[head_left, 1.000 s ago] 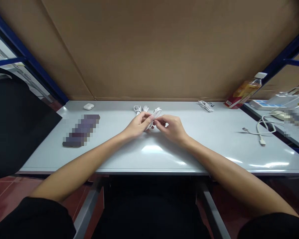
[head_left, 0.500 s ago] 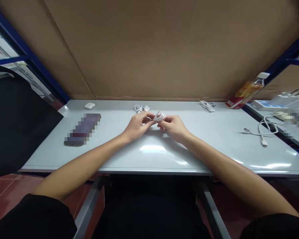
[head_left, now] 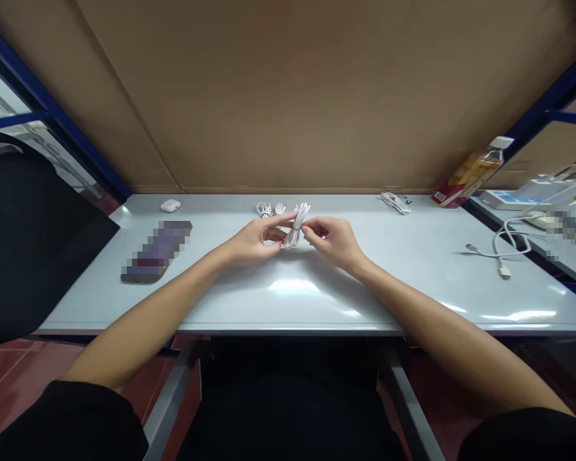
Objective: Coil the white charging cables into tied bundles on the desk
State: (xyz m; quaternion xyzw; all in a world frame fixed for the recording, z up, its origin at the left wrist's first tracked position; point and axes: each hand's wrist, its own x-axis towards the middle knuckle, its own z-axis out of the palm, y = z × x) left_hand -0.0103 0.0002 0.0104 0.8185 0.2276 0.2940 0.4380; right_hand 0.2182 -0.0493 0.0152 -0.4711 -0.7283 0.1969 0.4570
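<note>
A bundled white cable (head_left: 292, 238), bound at its middle with a dark tie, stands tilted between my hands above the table. My left hand (head_left: 253, 241) grips it from the left, index finger near the upper loops and thumb near the lower ones. At the right side of the bundle, thumb and fingers of my right hand (head_left: 335, 242) pinch together by the dark tie; what exactly lies between those fingertips is too small to make out. Behind my left fingers lie two more coiled white cables, a left one (head_left: 264, 209) and a right one (head_left: 280, 209), partly covered.
On the grey table (head_left: 317, 307) a pixelated phone-like object (head_left: 157, 251) and a white earbud case (head_left: 171, 205) lie left. Another cable bundle (head_left: 396, 203) rests back right, near a tilted drink bottle (head_left: 470, 174). A loose white cable (head_left: 496, 255) lies at right. A cardboard wall (head_left: 278, 96) rises behind.
The cable bundle has turned from lying sideways to nearly upright. My left fingers have spread along it, and my right hand has shifted from its loops to the tie.
</note>
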